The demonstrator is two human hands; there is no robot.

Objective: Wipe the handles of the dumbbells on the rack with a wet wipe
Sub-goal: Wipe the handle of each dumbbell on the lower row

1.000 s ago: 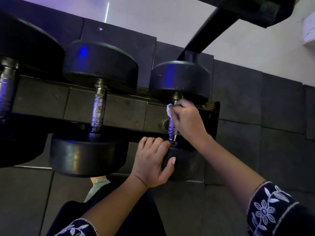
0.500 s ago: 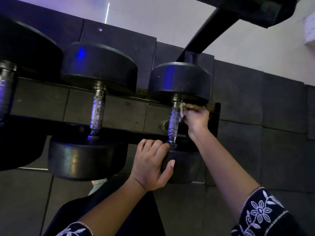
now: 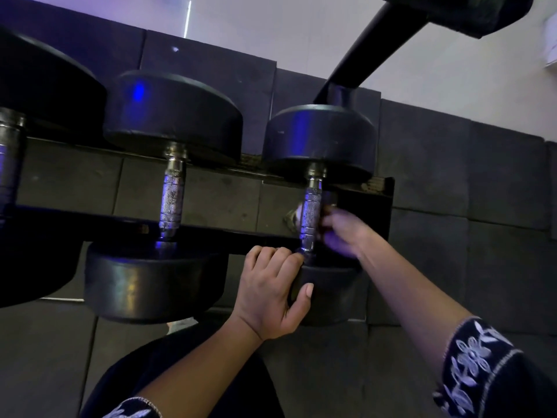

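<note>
the wet wipe [image 3: 297, 211] shows as a pale scrap just left of the handle [image 3: 310, 220] of the rightmost dumbbell [image 3: 319, 137], which lies across the rack [image 3: 75, 218]. my right hand [image 3: 340, 233] reaches the handle from the right, fingers curled behind it and pressing the wipe to the steel, i judge so the wipe covers the far side. the hand is blurred, so i cannot tell the exact hold. my left hand [image 3: 271, 292] grips the near weight, fingers hooked over its edge and thumb on its face, probably to stop the dumbbell rolling while i rub. the middle dumbbell [image 3: 171, 116] lies just beside, its handle bare. dark padded tiles [image 3: 482, 191] lie beyond.
</note>
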